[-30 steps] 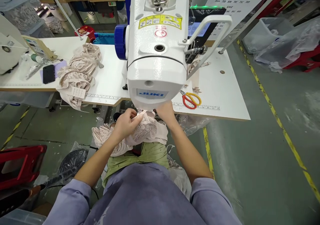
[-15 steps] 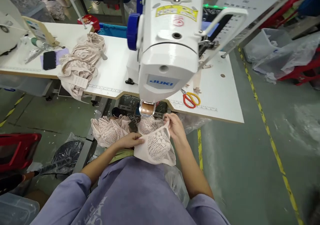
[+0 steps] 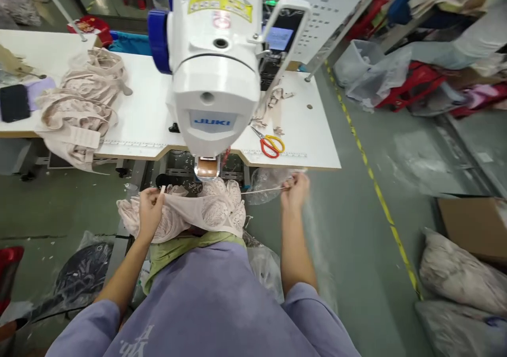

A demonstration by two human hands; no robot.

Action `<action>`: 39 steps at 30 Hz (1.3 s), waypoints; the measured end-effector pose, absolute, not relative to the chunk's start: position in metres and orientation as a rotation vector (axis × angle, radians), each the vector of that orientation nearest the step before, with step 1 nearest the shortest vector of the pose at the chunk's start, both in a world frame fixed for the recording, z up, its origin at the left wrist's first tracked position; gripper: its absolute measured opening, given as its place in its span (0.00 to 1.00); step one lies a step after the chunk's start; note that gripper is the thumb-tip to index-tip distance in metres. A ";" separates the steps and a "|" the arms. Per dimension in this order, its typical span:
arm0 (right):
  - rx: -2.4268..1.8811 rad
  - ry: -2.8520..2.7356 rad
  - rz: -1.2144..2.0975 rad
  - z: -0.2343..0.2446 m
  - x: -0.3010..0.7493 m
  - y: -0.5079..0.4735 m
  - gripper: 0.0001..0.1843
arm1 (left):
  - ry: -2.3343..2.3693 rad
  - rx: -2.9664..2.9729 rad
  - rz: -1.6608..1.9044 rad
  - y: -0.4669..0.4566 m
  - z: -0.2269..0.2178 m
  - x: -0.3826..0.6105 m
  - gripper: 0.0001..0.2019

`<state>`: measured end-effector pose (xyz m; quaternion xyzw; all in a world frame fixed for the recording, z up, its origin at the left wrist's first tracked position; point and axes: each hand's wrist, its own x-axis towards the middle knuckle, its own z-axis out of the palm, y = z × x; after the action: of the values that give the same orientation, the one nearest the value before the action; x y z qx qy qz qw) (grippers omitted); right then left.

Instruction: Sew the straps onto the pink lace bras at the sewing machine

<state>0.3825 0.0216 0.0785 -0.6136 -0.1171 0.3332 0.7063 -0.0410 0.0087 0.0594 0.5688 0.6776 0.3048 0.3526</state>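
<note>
A beige lace bra (image 3: 216, 212) is stretched sideways below the sewing machine (image 3: 216, 90), over my lap. My left hand (image 3: 150, 212) is closed on the band at its left end, with a short tip of fabric sticking up past the fingers. Out to the right, my right hand (image 3: 295, 190) pinches the end of a thin strap (image 3: 265, 190) that runs taut from the bra's right side. More beige lace pieces (image 3: 129, 212) lie heaped behind and below my left hand. A green cloth (image 3: 174, 254) covers my lap under the bra.
Red-and-yellow-handled scissors (image 3: 271, 146) lie on the white table (image 3: 317, 146), right of the machine head. Beige fabric (image 3: 81, 109) is heaped on its left side, near a black phone (image 3: 15, 103). Cartons (image 3: 471, 225) and filled plastic bags (image 3: 459, 272) stand on the floor at right.
My hands have moved apart, left hand to the band's end and right hand outward, drawing the strap taut. The view has shifted to the right.
</note>
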 end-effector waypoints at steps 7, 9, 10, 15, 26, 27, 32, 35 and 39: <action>-1.467 -1.145 0.979 0.097 0.290 -0.030 0.12 | 1.383 1.736 0.748 0.013 0.118 0.021 0.12; -1.458 -1.298 1.029 0.110 0.274 -0.043 0.11 | 1.198 1.772 0.671 0.013 0.141 0.035 0.13; -1.456 -1.350 1.064 0.118 0.269 -0.047 0.12 | 1.132 1.779 0.633 0.013 0.150 0.040 0.13; -1.460 -1.581 1.160 0.149 0.258 -0.050 0.12 | 1.001 1.743 0.489 0.013 0.170 0.045 0.15; -1.467 -1.880 1.186 0.160 0.258 -0.044 0.06 | 0.951 1.843 0.573 -0.002 0.163 0.041 0.09; -1.474 -1.906 1.173 0.161 0.258 -0.043 0.07 | 0.976 1.849 0.587 -0.004 0.162 0.042 0.09; -1.455 -1.986 1.106 0.166 0.257 -0.034 0.09 | 1.070 1.815 0.603 -0.008 0.165 0.044 0.10; -1.504 -1.982 1.066 0.166 0.256 -0.031 0.09 | 1.094 1.777 0.594 -0.009 0.166 0.046 0.12; -1.593 -2.036 0.978 0.163 0.253 -0.032 0.08 | 1.216 1.871 0.584 -0.013 0.162 0.050 0.12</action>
<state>0.2526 -0.0322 0.1629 -0.5661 -0.7235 0.3475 0.1880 0.0500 -0.0127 0.1620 0.7415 0.4819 0.2315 0.4055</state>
